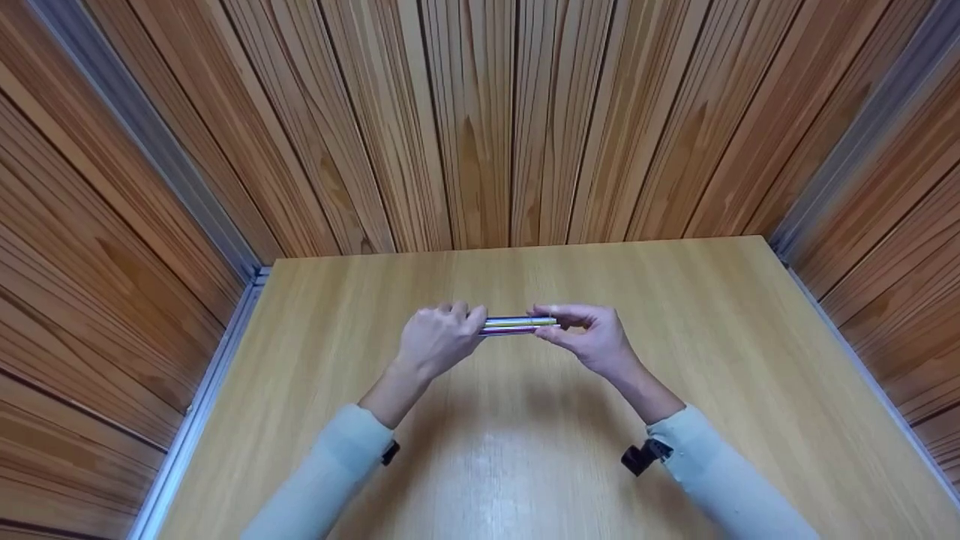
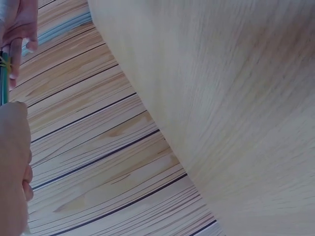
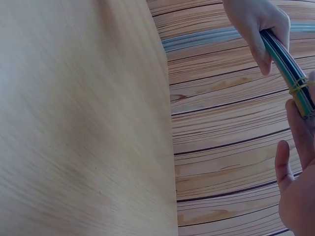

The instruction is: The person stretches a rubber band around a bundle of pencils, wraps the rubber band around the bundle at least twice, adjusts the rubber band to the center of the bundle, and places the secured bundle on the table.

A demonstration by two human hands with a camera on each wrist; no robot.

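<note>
In the head view my left hand [image 1: 442,337] grips one end of a bundle of slim, multicoloured pencils [image 1: 514,325], held level above the table. A thin yellow rubber band [image 3: 298,87] goes round the bundle near its other end. There my right hand [image 1: 589,334] pinches the bundle, index finger on the far side and thumb on the near side, fingertips right at the band. The right wrist view shows green, dark and pale pencils running out of the left hand [image 3: 258,24]. The bundle's left end is hidden inside the left fist.
Below the hands lies a light wooden table [image 1: 495,480]. Wood-plank walls [image 1: 480,127] stand behind it and at both sides, with grey metal rails [image 1: 202,397] along the edges. A small black wrist camera [image 1: 637,459] sticks out from the right sleeve.
</note>
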